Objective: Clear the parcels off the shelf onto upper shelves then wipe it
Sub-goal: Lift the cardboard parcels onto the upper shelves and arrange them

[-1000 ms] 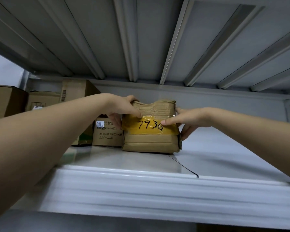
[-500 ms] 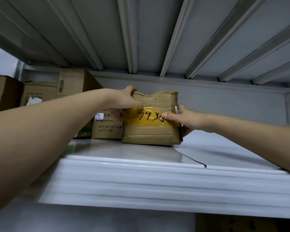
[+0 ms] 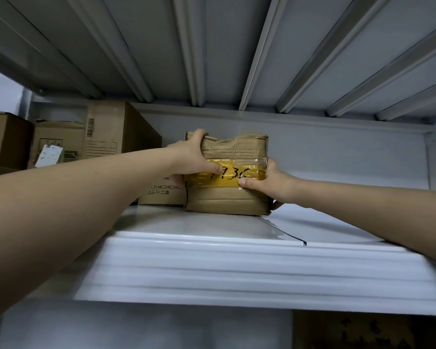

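In the head view, we see the taped cardboard parcel (image 3: 227, 172) sitting further back on the upper shelf (image 3: 212, 268) than a second ago, pushed in beside the printed carton (image 3: 161, 195), with our left hand (image 3: 194, 159) now curled over its top left corner and our right hand (image 3: 269, 185) pinching its right edge on the yellow tape. We judge it all but placed, so both grips can soon let go. It stands upright with its numbered face toward us, its long axis running left to right along the shelf.
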